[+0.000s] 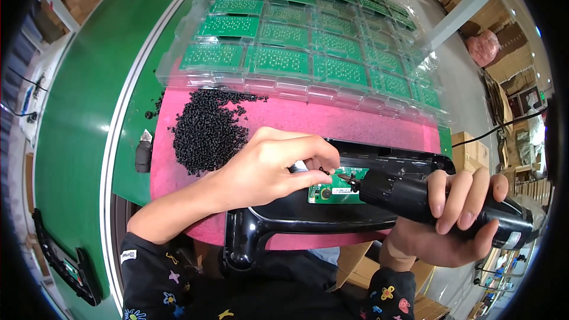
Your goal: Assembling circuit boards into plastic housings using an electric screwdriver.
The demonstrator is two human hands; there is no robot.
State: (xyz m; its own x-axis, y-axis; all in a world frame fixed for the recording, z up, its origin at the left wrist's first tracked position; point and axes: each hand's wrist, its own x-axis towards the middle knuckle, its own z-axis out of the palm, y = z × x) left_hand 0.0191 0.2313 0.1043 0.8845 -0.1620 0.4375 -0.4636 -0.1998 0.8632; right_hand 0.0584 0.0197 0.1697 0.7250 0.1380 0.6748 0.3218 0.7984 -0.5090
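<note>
My right hand is wrapped round a black electric screwdriver, held nearly level with its bit pointing left. Small black parts cluster at the bit's tip. My left hand has thumb and forefinger pinched close to that tip, with small black screws showing between them. Below both hands lies a green circuit board, partly hidden by the left fingers and the screwdriver. It sits in a glossy black plastic housing with a curved, handle-like end at the mat's near edge.
A heap of small black screws lies left on the pink mat. Clear plastic trays of green circuit boards stand behind it. A green belt runs along the left, bearing another black housing. Cardboard boxes stand at right.
</note>
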